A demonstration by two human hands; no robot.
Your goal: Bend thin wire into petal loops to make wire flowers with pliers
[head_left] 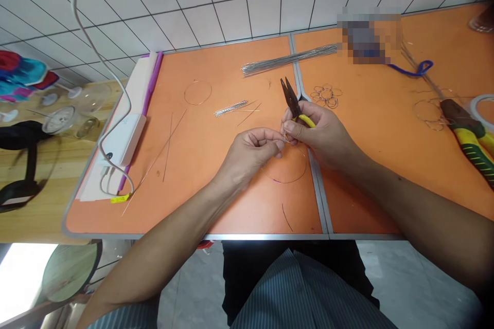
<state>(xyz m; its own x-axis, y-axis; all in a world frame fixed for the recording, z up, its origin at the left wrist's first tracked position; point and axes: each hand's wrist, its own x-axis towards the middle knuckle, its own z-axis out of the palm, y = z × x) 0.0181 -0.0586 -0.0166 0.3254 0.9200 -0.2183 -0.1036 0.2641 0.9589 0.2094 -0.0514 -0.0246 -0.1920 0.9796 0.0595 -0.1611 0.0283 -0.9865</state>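
Here the left hand (252,151) is curled, its thumb and fingertips pinched on the end of a thin wire loop (287,174) that curves down from the fingers and lies on the orange table (216,185). The right hand (322,136) meets it fingertip to fingertip at the same wire end and is closed round the yellow handles of pliers (294,103), whose dark jaws point up and away, slightly parted at the tips. Just below the loop lies a short curved wire offcut (286,217). Beyond the hands lie a small bundle of cut wires (231,108), a wire ring (198,92), a long bundle of straight rods (289,60) and a cluster of small rings (326,95). To the left are two long wires (168,146) and a white power bank (123,139) with its cable. At the far right lie bigger pliers (469,136).
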